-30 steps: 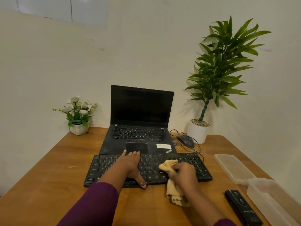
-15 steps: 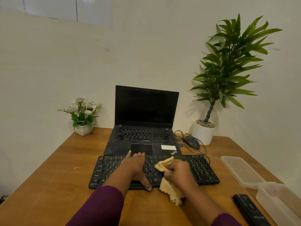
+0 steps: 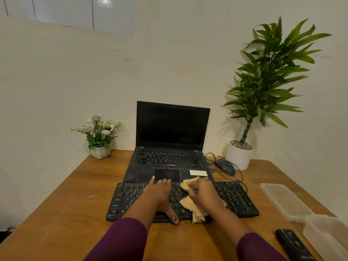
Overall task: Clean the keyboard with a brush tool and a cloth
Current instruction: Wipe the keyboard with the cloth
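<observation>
A black external keyboard (image 3: 237,200) lies on the wooden table in front of an open black laptop (image 3: 169,147). My left hand (image 3: 160,194) lies flat on the keyboard's middle with fingers straight, thumb down at its front edge. My right hand (image 3: 202,194) grips a crumpled tan cloth (image 3: 190,204) and presses it on the keys just right of centre. One cloth corner sticks up past my fingers, another hangs over the keyboard's front edge. A black brush tool (image 3: 293,245) lies on the table at the lower right.
A clear plastic lid (image 3: 282,200) and a clear box (image 3: 327,238) sit at the right edge. A wired black mouse (image 3: 225,166) lies beside a tall potted plant (image 3: 240,153). A small flower pot (image 3: 99,147) stands at the back left.
My right hand has slid the cloth away from me and slightly left across the keys, closer to my left hand. My left hand stays put. The camera shifted, so the scene sits lower.
</observation>
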